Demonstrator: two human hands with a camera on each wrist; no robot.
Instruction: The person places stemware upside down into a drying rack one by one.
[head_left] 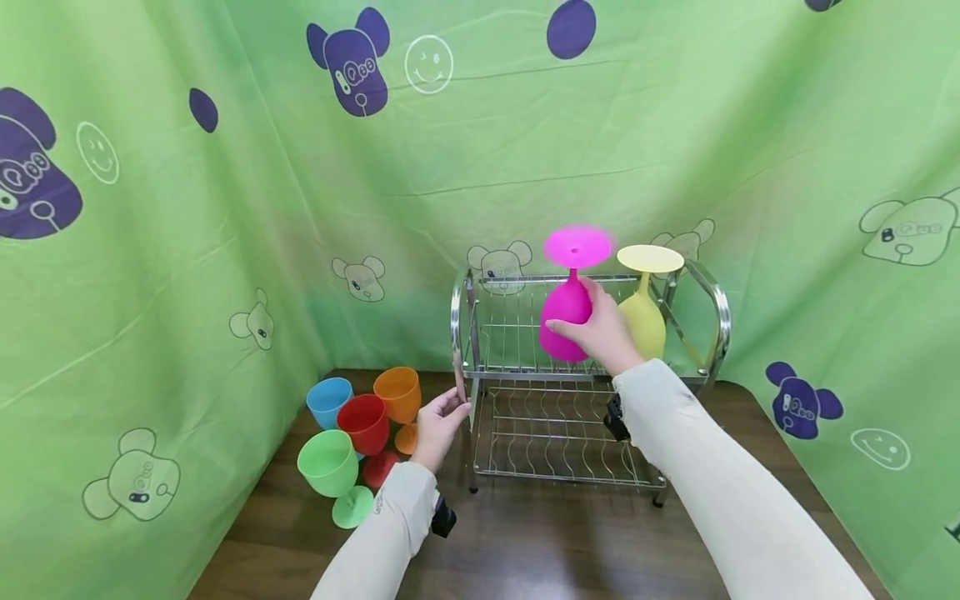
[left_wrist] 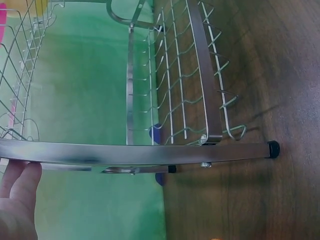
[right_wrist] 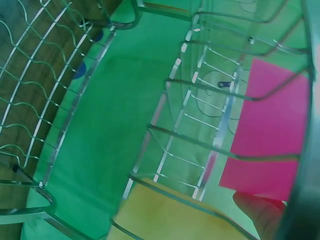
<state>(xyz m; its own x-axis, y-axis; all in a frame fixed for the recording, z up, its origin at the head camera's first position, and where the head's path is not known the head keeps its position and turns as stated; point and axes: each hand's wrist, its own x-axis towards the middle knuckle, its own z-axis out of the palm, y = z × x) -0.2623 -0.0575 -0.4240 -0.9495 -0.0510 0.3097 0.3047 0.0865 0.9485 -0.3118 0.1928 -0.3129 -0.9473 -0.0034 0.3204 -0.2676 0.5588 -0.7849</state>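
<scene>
In the head view my right hand [head_left: 606, 333] grips a magenta goblet [head_left: 564, 312] by its bowl, thumb in front and fingers behind. The goblet is upside down, foot uppermost, over the upper tier of a metal dish rack [head_left: 555, 377]. Just right of it a yellow goblet [head_left: 647, 329] stands inverted on the same tier, partly behind my hand. The right wrist view shows the magenta bowl [right_wrist: 270, 132] behind the rack wires, fingertips at its side. My left hand [head_left: 438, 429] holds the rack's left upright between thumb and fingers; in the left wrist view fingers [left_wrist: 25, 187] touch that metal post.
Left of the rack, upright goblets stand grouped on the wooden table [head_left: 525, 533]: blue [head_left: 328, 402], orange [head_left: 399, 393], red [head_left: 364, 423] and green [head_left: 328, 462]. The rack's lower tier [head_left: 562, 433] has wavy wires. Green printed cloth [head_left: 420, 183] hangs behind and at both sides.
</scene>
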